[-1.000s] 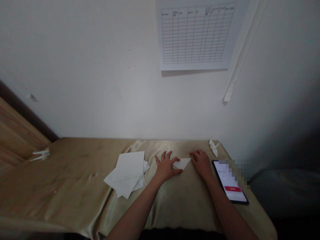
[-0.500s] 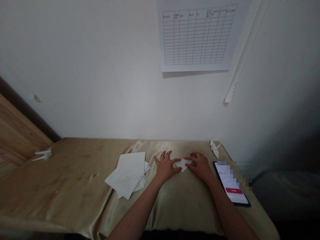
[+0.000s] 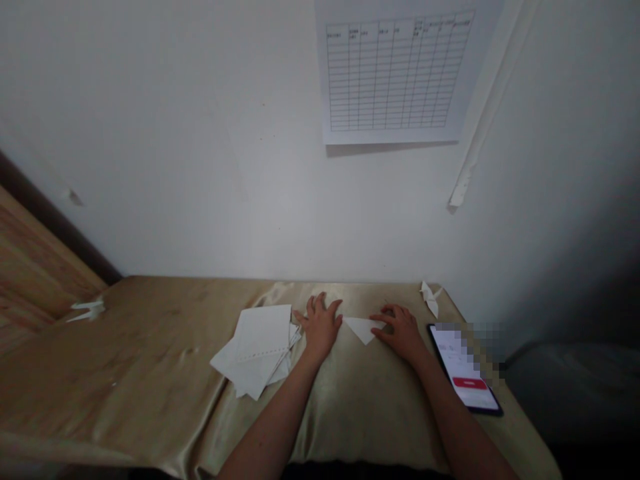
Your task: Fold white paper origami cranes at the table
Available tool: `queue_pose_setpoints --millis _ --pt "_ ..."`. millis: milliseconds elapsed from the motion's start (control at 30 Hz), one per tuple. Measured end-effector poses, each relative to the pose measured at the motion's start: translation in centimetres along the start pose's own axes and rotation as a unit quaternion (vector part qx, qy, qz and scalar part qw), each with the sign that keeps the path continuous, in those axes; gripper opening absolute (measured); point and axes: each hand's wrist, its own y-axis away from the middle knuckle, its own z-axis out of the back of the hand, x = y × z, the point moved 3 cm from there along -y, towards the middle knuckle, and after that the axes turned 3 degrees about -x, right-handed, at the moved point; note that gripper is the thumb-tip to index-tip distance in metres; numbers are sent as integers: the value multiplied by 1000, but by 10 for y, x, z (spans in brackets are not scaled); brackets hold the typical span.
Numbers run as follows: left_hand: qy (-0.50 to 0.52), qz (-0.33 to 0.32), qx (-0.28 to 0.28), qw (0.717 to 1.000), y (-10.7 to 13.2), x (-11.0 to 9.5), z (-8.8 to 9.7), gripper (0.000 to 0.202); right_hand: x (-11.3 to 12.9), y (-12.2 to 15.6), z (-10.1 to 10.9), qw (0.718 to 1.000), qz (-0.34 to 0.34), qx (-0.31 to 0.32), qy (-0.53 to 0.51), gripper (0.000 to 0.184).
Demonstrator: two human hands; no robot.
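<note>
Left hand [image 3: 321, 330] splays beside a white paper triangle [image 3: 361, 328]; right hand [image 3: 399, 331], thumb and forefinger parted, touches it.

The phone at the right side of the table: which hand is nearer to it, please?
Right. The right hand is left of the phone, touching the folded paper; the left hand is farther left, beyond that paper.

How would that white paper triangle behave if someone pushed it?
The paper triangle is probably very light, being small and thin-looking. Lying flat, it would likely slide rather than roll. The cloth beneath looks shiny, so the paper may slip easily, though the right hand has fingers over one end.
</note>
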Motion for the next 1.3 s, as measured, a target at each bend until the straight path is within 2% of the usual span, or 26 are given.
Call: queue_pose_setpoints --millis 133,300,400,500,733,1033,1300 --pt "1 -3 -18 1000 0 2 0 45 0 1 -1 1000 1 -8 -6 31" --pt "29 -31 -14 999 3 -1 -1 41 -2 2 -3 1000 9 -29 -8 31" --pt "50 -69 -12 996 6 -5 -2 35 -3 1 -4 999 25 -35 -7 26" --pt "57 -87 -7 995 8 -7 -4 26 -4 1 -3 998 29 -51 -6 30" --pt "65 -65 -4 996 8 -4 -2 16 -7 3 4 996 -1 -94 7 17" --pt "61 -31 13 998 7 -7 7 12 -14 2 -1 995 -19 -91 22 17" --pt "59 -22 10 998 6 -6 1 15 -14 0 2 997 -32 -72 20 16"
